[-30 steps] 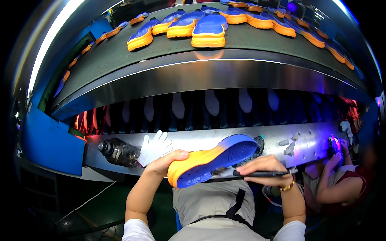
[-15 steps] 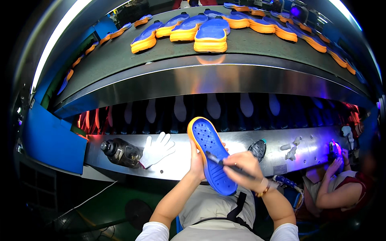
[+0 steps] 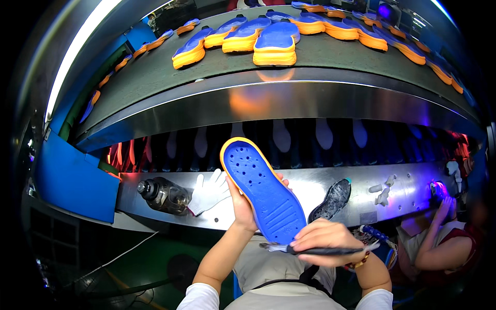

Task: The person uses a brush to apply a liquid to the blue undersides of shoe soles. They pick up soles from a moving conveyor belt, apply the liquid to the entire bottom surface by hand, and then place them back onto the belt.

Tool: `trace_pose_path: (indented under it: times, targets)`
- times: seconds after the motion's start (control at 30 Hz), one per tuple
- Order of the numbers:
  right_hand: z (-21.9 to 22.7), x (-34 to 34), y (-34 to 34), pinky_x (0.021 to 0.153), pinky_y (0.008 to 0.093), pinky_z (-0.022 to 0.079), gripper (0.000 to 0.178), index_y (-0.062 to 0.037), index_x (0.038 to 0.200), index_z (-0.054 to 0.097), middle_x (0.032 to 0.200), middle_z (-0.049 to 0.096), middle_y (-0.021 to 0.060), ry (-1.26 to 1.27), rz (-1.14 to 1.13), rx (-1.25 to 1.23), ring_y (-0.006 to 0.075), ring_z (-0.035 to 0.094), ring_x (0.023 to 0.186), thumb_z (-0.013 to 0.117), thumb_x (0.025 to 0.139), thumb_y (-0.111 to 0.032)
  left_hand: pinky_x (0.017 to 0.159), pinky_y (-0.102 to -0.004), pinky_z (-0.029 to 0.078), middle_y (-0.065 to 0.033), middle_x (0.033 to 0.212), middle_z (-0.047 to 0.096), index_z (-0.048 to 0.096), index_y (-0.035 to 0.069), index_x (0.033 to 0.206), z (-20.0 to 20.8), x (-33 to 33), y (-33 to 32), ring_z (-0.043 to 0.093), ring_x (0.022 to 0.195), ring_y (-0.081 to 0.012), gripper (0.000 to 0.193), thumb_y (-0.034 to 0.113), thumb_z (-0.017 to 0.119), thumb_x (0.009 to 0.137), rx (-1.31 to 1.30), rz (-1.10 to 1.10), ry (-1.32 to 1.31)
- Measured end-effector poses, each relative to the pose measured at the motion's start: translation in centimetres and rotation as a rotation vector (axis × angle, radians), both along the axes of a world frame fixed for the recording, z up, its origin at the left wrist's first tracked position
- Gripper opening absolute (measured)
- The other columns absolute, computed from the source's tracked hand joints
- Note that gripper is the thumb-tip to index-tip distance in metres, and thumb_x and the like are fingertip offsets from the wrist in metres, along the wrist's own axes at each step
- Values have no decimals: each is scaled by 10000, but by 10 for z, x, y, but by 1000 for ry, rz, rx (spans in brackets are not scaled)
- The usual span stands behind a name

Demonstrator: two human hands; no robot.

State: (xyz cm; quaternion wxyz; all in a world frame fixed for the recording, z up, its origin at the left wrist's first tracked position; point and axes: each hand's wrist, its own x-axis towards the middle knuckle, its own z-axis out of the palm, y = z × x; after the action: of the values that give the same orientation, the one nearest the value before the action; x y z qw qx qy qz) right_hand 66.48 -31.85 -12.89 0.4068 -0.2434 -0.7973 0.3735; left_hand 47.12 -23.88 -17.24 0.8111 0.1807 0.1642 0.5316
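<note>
A shoe sole [image 3: 266, 188], blue on its upper face with an orange rim, tilts in front of me over the bench edge. My left hand [image 3: 242, 204] is closed round its left edge, with fingertips showing at the far side. Small round holes dot the sole's far half, and ridges cross the near half. In my right hand [image 3: 330, 240] is a dark-handled brush [image 3: 323, 251], gripped between thumb and fingers. Its bristles point left, at the sole's near end; whether they touch it I cannot tell.
On the metal bench [image 3: 279, 219] lie a dark bottle [image 3: 164, 195], a white glove [image 3: 209, 192], a dark sole-shaped piece [image 3: 331, 200] and pale scraps [image 3: 383, 192]. Beyond, a conveyor belt [image 3: 144, 77] carries several blue-orange soles [image 3: 275, 44]. A co-worker [image 3: 444, 243] sits at the right.
My right hand has brought the brush from the sole's middle to its near end. The sole has shifted slightly left and turned face-up more. The dark piece on the bench shows more fully.
</note>
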Motion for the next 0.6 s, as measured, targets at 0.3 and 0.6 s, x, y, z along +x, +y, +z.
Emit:
trace_pose_path:
  times: [0.3, 0.6]
  targets:
    - [-17, 19, 7, 887, 376, 445, 206, -9, 894, 668, 913, 668, 104, 224, 67, -247, 253, 582, 992, 702, 691, 1, 918, -529, 390, -195, 1132, 526, 426, 45, 1250, 26, -8, 6, 508, 1045, -339, 879, 750, 186, 783, 150, -18, -22]
    - [-25, -5, -6, 867, 338, 472, 206, 59, 942, 593, 985, 623, 197, 731, -173, -639, 251, 601, 966, 623, 739, 55, 969, -496, 374, -192, 1292, 417, 211, 54, 1381, 39, 19, -41, 444, 1177, -343, 794, 626, 297, 837, 288, 7, 159]
